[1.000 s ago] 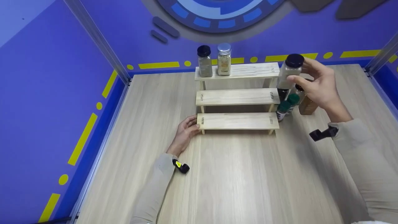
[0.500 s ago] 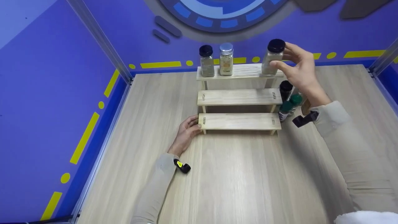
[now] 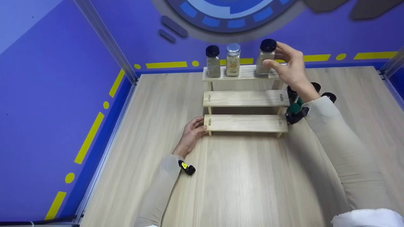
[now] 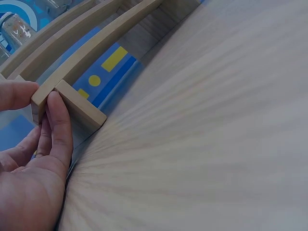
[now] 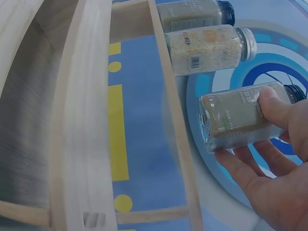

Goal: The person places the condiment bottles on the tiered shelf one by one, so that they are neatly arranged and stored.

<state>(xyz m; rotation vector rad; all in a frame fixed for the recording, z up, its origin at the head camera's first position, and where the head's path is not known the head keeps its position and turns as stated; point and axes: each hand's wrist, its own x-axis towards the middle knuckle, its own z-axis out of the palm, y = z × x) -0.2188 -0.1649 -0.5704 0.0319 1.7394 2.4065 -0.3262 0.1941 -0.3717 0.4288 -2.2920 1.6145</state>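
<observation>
Lab-type wk. booth (image 3: pixel 341 37) w/ printed panels (image 3: pixel 53 110), metal posts (image 3: pixel 106 41)

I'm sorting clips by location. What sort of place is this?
Probably an indoor booth set up for recording or demonstrations, not a home kitchen: printed blue-purple panels enclose it, a metal post stands at their corner, and a wood-grain table bears a three-tier rack.
</observation>
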